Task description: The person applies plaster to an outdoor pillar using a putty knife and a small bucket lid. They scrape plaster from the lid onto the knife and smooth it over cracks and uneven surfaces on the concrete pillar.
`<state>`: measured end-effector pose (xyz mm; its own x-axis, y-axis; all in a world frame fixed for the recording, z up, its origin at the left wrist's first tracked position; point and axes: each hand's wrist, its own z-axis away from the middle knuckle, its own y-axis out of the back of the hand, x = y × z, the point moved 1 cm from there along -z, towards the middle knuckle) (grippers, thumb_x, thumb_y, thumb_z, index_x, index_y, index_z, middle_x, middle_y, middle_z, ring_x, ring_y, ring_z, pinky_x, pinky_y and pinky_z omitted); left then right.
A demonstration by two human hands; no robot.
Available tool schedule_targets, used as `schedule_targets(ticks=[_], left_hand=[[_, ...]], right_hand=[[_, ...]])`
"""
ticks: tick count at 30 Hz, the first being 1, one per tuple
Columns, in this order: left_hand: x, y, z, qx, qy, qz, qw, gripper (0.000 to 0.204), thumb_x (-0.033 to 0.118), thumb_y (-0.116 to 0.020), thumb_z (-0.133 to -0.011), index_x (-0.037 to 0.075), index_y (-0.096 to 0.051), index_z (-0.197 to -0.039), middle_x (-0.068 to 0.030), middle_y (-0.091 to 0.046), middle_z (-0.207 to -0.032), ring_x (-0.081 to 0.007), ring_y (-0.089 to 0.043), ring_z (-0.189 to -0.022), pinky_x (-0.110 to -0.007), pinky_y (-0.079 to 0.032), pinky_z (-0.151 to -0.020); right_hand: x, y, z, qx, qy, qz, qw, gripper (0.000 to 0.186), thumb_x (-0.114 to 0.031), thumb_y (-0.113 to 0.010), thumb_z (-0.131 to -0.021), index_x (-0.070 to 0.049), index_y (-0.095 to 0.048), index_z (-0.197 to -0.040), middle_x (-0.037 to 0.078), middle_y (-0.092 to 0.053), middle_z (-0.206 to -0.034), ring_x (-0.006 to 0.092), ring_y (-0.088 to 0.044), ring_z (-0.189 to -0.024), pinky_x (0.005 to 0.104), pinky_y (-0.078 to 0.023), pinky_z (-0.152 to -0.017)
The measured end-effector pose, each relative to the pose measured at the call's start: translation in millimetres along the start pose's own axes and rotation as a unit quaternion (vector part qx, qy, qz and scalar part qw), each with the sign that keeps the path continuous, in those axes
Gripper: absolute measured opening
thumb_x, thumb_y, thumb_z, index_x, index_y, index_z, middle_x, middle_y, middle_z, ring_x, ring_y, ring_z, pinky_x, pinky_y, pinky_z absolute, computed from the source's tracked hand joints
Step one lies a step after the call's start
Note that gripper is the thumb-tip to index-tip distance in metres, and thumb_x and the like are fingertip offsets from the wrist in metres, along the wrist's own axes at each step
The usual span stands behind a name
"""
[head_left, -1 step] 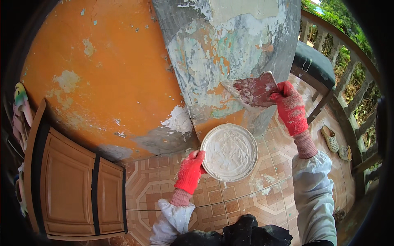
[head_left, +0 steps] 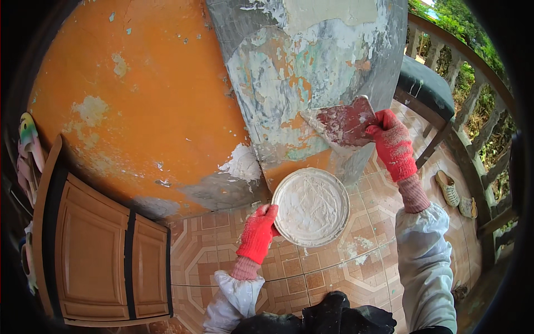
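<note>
My left hand [head_left: 257, 232], in a red glove, is closed on the left rim of a round white bucket lid [head_left: 311, 207]. Whitish putty is smeared over the lid's upper face. My right hand [head_left: 394, 143], in a red glove caked with pale residue, grips a flat, dark red putty spreader [head_left: 346, 123] by its right side. Putty streaks the spreader's face, and its left end lies over the pillar face; whether the edge touches, I cannot tell. The pillar [head_left: 311, 61] is patchy, with grey, white, greenish and orange areas.
An orange wall [head_left: 167, 89] with chipped patches adjoins the pillar. At the left stands a wooden cabinet [head_left: 92, 239]. A dark-cushioned chair [head_left: 425, 89] is at the right, before a balustrade [head_left: 473, 106]. Sandals [head_left: 448, 189] lie on the putty-spotted tiled floor [head_left: 289, 284].
My right hand and the putty spreader sit very slightly higher. My left hand and the lid look unmoved.
</note>
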<state>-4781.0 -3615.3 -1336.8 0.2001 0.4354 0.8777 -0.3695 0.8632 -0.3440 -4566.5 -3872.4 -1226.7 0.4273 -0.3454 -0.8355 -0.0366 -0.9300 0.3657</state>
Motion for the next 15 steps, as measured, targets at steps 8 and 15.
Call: schedule_targets(ticks=[8, 15], left_hand=[[1.5, -4.0, -0.8, 0.023, -0.022, -0.019, 0.999, 0.024, 0.025, -0.051, -0.091, 0.004, -0.057, -0.101, -0.0032, -0.063, -0.083, -0.0055, -0.053, -0.052, -0.019, -0.043, -0.043], [-3.5, -2.4, -9.9, 0.014, -0.007, -0.029, 0.999, 0.027, 0.02, -0.053, -0.09, 0.0, -0.055, -0.107, -0.0077, -0.062, -0.099, -0.0152, -0.063, -0.082, -0.029, -0.054, -0.069]], right_hand=[[-3.4, 11.6, 4.2, -0.018, -0.023, -0.024, 0.999, 0.011, 0.002, -0.061, -0.078, -0.003, -0.056, -0.086, 0.0, -0.06, -0.074, 0.0084, -0.051, -0.068, 0.0253, -0.045, -0.065], [-4.1, 10.4, -1.8, 0.048, 0.077, 0.065, 0.994, 0.016, 0.002, -0.061, -0.076, -0.005, -0.056, -0.09, 0.007, -0.061, -0.076, 0.0136, -0.056, -0.068, 0.0271, -0.045, -0.064]])
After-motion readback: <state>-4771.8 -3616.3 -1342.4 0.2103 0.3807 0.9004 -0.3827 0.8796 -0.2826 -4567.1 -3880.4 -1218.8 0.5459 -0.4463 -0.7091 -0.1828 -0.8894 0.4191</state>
